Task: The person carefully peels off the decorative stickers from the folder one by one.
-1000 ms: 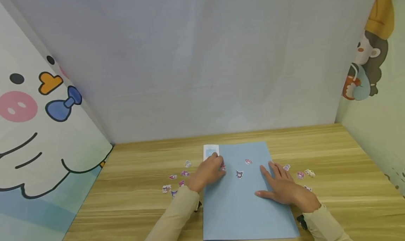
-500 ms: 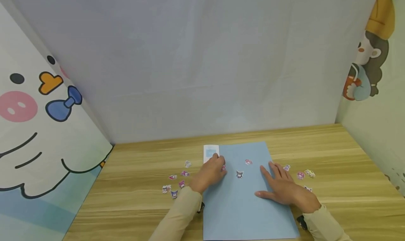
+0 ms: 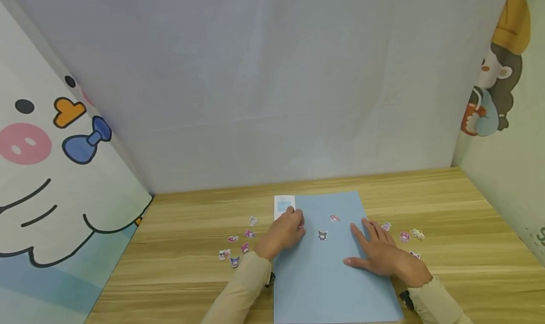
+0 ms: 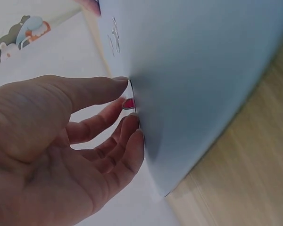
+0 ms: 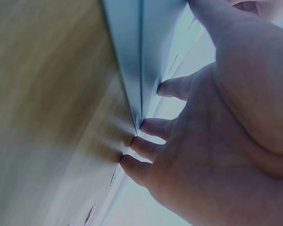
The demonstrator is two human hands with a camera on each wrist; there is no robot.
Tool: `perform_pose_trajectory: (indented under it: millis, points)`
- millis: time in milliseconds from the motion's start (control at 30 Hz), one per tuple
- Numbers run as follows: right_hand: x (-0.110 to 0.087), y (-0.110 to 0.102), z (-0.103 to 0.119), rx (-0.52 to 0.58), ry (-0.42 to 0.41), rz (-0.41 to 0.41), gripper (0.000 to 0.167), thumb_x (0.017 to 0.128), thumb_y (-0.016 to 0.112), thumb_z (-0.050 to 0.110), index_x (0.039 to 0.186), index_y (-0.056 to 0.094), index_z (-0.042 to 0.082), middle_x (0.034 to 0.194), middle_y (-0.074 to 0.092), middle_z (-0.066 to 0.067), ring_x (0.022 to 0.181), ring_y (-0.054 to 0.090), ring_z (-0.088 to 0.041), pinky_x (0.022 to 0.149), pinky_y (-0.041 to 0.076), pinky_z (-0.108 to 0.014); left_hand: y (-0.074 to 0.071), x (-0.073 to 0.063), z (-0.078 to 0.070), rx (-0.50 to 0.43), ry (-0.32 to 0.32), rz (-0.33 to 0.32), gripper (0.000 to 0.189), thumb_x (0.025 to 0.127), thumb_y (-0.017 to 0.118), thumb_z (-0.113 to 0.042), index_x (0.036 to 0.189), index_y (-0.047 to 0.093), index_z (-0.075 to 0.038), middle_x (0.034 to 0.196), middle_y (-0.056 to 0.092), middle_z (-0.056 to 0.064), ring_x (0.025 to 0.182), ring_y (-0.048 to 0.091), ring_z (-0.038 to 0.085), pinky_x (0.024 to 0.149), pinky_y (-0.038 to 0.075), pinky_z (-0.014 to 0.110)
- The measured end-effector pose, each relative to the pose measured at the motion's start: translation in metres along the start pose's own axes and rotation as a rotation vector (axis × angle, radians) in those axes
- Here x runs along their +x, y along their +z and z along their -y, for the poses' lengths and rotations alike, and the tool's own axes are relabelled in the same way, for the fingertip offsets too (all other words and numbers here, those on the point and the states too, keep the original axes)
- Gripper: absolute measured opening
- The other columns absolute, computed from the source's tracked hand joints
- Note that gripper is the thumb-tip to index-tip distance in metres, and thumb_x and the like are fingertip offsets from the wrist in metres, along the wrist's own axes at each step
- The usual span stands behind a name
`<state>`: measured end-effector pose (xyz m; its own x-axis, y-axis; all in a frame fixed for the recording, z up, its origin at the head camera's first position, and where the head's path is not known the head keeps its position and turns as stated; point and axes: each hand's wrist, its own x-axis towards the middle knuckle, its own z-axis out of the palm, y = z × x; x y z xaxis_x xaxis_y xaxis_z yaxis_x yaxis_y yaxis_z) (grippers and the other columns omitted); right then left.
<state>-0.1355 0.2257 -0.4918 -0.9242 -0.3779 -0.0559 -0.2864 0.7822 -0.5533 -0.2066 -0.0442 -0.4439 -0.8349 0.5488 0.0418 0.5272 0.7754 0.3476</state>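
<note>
A light blue sheet-like folder (image 3: pixel 328 286) lies on the wooden table. Over its upper left part, my left hand (image 3: pixel 282 232) has its fingers bent and pinches a small sticker (image 4: pixel 129 104) against the surface; a red patch of it shows between thumb and fingers, the rest is hidden. My right hand (image 3: pixel 379 250) lies spread on the folder's right side, some fingertips reaching past its edge onto the table. Between the hands, a dark cat-eared character sticker (image 3: pixel 322 235) and a pink sticker (image 3: pixel 335 218) lie on the folder.
Several loose stickers, among them a purple one (image 3: pixel 249 233), are scattered on the table left of the folder. More, including a pink round one (image 3: pixel 405 237), lie to its right. A white label (image 3: pixel 284 201) covers the folder's top left corner. A pale curtain (image 3: pixel 272 87) hangs behind.
The left hand has shifted very slightly right, its fingers closing over more of the sticker. The right hand has stayed in place.
</note>
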Motion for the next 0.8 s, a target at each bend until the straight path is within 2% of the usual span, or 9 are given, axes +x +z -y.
perform_pose_trajectory:
  millis: [133, 300, 367, 467, 633, 733, 800]
  points:
    - [-0.001, -0.001, 0.002, 0.01, -0.003, 0.003, 0.101, 0.093, 0.063, 0.065, 0.155, 0.03, -0.007, 0.158, 0.013, -0.04, 0.143, 0.011, -0.062, 0.112, 0.009, -0.076, 0.002, 0.001, 0.002, 0.003, 0.04, -0.033, 0.011, 0.093, 0.07, 0.001, 0.089, 0.06, -0.003, 0.086, 0.052, 0.005, 0.075, 0.05, 0.015, 0.069, 0.049, 0.029]
    - [-0.002, -0.005, 0.008, -0.001, 0.007, 0.016, 0.098, 0.093, 0.066, 0.059, 0.155, 0.03, -0.008, 0.158, 0.014, -0.04, 0.143, 0.011, -0.062, 0.112, 0.01, -0.075, 0.003, 0.003, 0.003, 0.009, 0.048, -0.029, 0.012, 0.096, 0.067, 0.001, 0.107, 0.063, 0.002, 0.093, 0.06, 0.008, 0.081, 0.057, 0.018, 0.077, 0.052, 0.033]
    - [-0.003, -0.008, 0.012, -0.007, 0.012, 0.023, 0.096, 0.094, 0.068, 0.055, 0.155, 0.03, -0.009, 0.157, 0.015, -0.041, 0.143, 0.013, -0.063, 0.111, 0.011, -0.076, 0.003, 0.003, 0.003, 0.019, 0.041, -0.028, 0.014, 0.096, 0.067, -0.001, 0.109, 0.063, 0.002, 0.094, 0.061, 0.009, 0.083, 0.059, 0.019, 0.079, 0.053, 0.034]
    - [-0.004, -0.011, 0.017, -0.012, 0.023, 0.031, 0.095, 0.094, 0.071, 0.051, 0.154, 0.03, -0.01, 0.156, 0.016, -0.042, 0.142, 0.014, -0.063, 0.111, 0.012, -0.077, 0.003, 0.003, 0.003, 0.047, 0.04, -0.046, 0.006, 0.095, 0.069, -0.001, 0.098, 0.064, 0.0, 0.088, 0.059, 0.007, 0.079, 0.058, 0.019, 0.075, 0.052, 0.032]
    - [-0.003, -0.011, 0.017, -0.008, 0.031, 0.041, 0.095, 0.094, 0.07, 0.05, 0.155, 0.029, -0.01, 0.157, 0.014, -0.041, 0.143, 0.012, -0.063, 0.112, 0.011, -0.076, 0.003, 0.002, 0.004, 0.044, 0.046, -0.092, 0.013, 0.092, 0.073, -0.001, 0.089, 0.06, -0.004, 0.082, 0.054, 0.005, 0.073, 0.053, 0.016, 0.068, 0.049, 0.03]
    - [-0.001, -0.005, 0.008, 0.007, 0.018, 0.018, 0.097, 0.094, 0.069, 0.054, 0.155, 0.029, -0.009, 0.158, 0.013, -0.04, 0.144, 0.01, -0.062, 0.112, 0.009, -0.076, 0.004, 0.0, 0.006, 0.014, 0.07, -0.12, 0.016, 0.091, 0.074, 0.0, 0.087, 0.06, -0.004, 0.082, 0.054, 0.005, 0.074, 0.053, 0.017, 0.068, 0.049, 0.03]
    - [0.001, -0.001, 0.002, 0.014, 0.009, 0.002, 0.098, 0.093, 0.068, 0.057, 0.155, 0.029, -0.009, 0.158, 0.012, -0.04, 0.144, 0.009, -0.062, 0.111, 0.007, -0.076, 0.007, 0.001, 0.012, -0.001, 0.12, -0.169, 0.017, 0.091, 0.074, 0.0, 0.085, 0.059, -0.005, 0.081, 0.054, 0.003, 0.073, 0.053, 0.015, 0.067, 0.048, 0.029]
